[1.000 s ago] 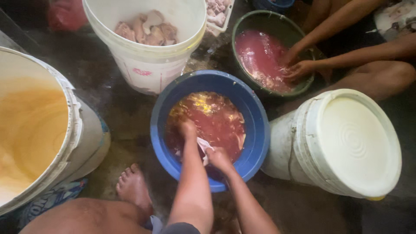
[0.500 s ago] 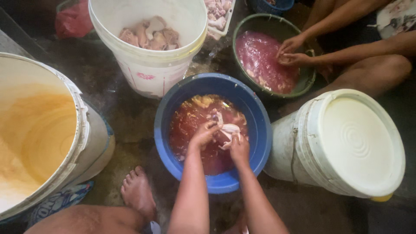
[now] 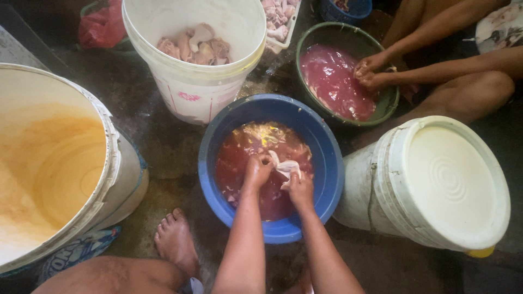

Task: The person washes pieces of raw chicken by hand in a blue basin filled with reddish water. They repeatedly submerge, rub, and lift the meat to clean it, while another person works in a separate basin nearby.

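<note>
A pale piece of raw meat (image 3: 284,169) is held above the reddish liquid inside a blue plastic basin (image 3: 218,141) that stands on the dark wet floor (image 3: 158,147) in the middle of the view. The left hand (image 3: 258,171) is closed in a fist on the piece's left end; the right hand (image 3: 299,188) grips its right end from below, fingers curled around it. Both hands sit just over the liquid, close together, with the forearms rising from the lower edge of the view. Yellowish and pale scraps float at the far side of the basin.

Just beyond the basin stands a white bucket (image 3: 190,92) holding pale pink meat pieces (image 3: 196,46). To the right of it, touching or nearly touching the blue basin's rim, lies a green basin (image 3: 305,38) of darker red liquid, in which another person's two hands (image 3: 369,72) are pressed together at the right edge. To the right of the blue basin a white lidded bucket (image 3: 447,182) lies tilted on its side, lid towards the camera. At the left a large white drum (image 3: 71,174), stained orange inside, stands open. The person's bare foot (image 3: 175,242) rests on the floor between the drum and the blue basin.
</note>
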